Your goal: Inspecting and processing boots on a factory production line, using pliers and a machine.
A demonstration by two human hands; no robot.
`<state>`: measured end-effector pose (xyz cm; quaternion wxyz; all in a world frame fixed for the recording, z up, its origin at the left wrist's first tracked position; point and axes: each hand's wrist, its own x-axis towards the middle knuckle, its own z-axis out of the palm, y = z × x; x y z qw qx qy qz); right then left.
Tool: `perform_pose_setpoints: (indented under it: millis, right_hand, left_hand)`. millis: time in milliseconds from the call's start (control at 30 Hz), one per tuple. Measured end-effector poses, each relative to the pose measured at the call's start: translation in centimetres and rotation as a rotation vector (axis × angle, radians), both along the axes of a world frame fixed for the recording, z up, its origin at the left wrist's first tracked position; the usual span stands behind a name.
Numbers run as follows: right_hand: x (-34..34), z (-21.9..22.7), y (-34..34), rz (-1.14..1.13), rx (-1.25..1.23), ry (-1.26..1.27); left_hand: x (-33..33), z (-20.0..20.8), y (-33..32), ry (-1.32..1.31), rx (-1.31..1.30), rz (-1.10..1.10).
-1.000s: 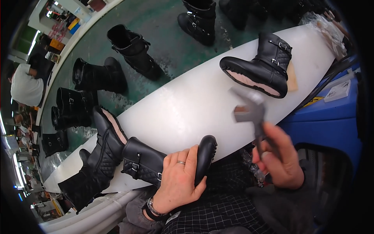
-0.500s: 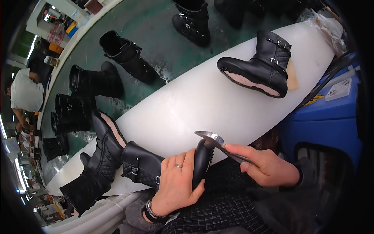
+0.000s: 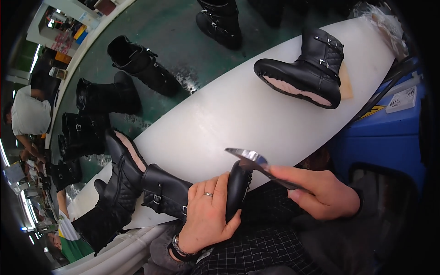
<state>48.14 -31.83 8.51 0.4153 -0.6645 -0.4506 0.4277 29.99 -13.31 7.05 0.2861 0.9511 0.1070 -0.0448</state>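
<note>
One black buckled boot lies on its side at the near edge of the white table, shaft toward the left, gathered sole edge toward the right. Left hand: palm down over the boot's foot, fingers together and thumb apart, pressing round it; ring on one finger, bracelet at the wrist. Right hand: fingers closed about the handle of a metal hammer, thumb along the near side. Hammer head overlaps the rounded tip of the boot in this view; contact cannot be told. Just left, a second boot lies tilted, pale pinkish sole up, next to the first boot's shaft. Far right on the table, well apart from both hands: a third boot, pink sole facing the near side, beside a tan flat piece. Beyond the table, several more black boots rest on a dark green surface. Right: blue casing. Far left: a person in a white top; lower, another in green and white.
</note>
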Motion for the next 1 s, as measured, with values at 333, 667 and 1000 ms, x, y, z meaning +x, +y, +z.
perform_pose_setpoints:
  millis: [333, 667, 1000]
  right_hand:
    - [-0.3, -0.9, -0.7, -0.007, -0.060, 0.019]
    - [-0.3, -1.0, -0.3, 0.027, -0.055, 0.007]
    - [0.5, -0.5, 0.1, 0.035, -0.082, 0.072]
  left_hand:
    - [-0.2, -0.1, 0.0, 0.009, 0.002, 0.010]
    - [-0.4, -0.2, 0.1, 0.022, 0.008, 0.005]
    - [-0.1, 0.2, 0.0, 0.031, -0.007, 0.006]
